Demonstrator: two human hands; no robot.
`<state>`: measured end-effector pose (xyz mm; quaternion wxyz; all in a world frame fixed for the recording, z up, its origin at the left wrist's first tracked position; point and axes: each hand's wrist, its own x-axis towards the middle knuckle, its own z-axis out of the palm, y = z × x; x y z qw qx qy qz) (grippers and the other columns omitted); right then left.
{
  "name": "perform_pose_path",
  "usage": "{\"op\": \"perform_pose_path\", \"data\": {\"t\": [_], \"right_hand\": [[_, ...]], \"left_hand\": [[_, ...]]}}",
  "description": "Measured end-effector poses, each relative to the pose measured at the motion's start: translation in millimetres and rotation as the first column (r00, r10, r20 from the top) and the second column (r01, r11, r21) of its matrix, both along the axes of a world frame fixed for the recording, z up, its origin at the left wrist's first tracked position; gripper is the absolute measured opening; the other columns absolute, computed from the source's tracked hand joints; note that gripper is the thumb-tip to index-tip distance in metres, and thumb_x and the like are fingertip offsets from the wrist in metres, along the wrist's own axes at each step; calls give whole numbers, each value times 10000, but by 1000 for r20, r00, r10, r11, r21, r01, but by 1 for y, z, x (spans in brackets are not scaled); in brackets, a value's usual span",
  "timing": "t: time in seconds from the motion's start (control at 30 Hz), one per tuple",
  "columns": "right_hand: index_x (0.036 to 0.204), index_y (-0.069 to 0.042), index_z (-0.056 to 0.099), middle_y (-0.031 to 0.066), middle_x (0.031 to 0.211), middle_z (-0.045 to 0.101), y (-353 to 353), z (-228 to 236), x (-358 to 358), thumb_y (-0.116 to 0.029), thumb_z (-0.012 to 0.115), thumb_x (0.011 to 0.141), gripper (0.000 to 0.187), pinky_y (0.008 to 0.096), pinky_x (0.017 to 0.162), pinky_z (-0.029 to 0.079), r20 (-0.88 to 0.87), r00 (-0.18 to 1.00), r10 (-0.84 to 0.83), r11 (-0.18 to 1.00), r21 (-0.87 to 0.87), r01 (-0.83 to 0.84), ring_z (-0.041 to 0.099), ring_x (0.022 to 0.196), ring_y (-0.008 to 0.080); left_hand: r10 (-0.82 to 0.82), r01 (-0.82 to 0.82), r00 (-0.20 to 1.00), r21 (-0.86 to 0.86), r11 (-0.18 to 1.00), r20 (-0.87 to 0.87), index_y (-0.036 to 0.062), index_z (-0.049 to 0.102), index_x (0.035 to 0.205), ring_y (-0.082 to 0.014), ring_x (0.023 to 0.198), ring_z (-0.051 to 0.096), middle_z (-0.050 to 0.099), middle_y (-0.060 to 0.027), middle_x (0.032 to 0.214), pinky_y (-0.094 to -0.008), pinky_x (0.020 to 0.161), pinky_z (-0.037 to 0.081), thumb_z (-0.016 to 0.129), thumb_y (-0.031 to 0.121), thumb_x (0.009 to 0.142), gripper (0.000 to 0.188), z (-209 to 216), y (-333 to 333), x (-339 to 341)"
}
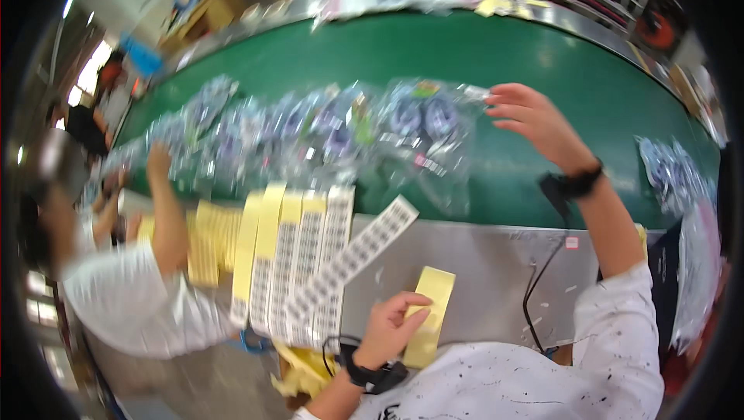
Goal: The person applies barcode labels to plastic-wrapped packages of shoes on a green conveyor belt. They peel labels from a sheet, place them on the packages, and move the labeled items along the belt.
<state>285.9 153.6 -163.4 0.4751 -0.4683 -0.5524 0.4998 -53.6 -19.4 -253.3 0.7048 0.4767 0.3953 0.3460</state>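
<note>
My left hand (394, 328) is closed on a yellow strip of label backing paper (435, 290), pinched above the metal ledge close to my body. Over the green surface my right hand (535, 122) is stretched forward beside a clear plastic bag (425, 137) with a pair of blue-purple shoes inside. Its fingertips meet at a small whitish piece near the bag's upper right corner; whether that is a label or part of the bag I cannot tell. White label strips with printed rows (302, 273) lie left of my left hand, one of them slanting across the others.
More bagged blue-purple items (287, 129) line the green conveyor-like table (542, 56) to the left. Further bags (673, 172) lie at the far right. A co-worker in a white shirt (139, 296) reaches in from the left. A black cable (528, 300) crosses the metal ledge (496, 265).
</note>
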Motion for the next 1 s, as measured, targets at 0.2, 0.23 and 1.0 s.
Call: {"op": "perform_pose_path", "data": {"t": [0.2,0.23,1.0], "right_hand": [[1098,13,583,127,1093,625,-156,6,-78,-79,572,858,257,330,832,489,-124,960,250,948,-172,-269,617,951,193],[1085,15,591,125,1079,630,-165,-2,-83,-69,566,858,243,324,828,489,-127,966,226,943,-219,-249,619,937,188],[986,9,605,75,955,644,-186,-40,-120,-59,562,864,146,280,823,473,81,978,194,922,-355,-154,610,885,148]], "left_hand": [[-196,106,888,-230,967,-415,-14,609,759,-37,634,498,564,11,644,-214,571,415,614,199,896,254,-16,-69,-157],[-158,13,848,-278,961,-506,-18,613,750,-47,580,501,562,8,621,-225,528,415,622,206,888,263,-29,-81,-178],[824,-547,245,628,553,-511,-19,619,937,-213,735,641,644,-133,866,-293,678,499,607,46,847,112,-76,-98,-267]]}}
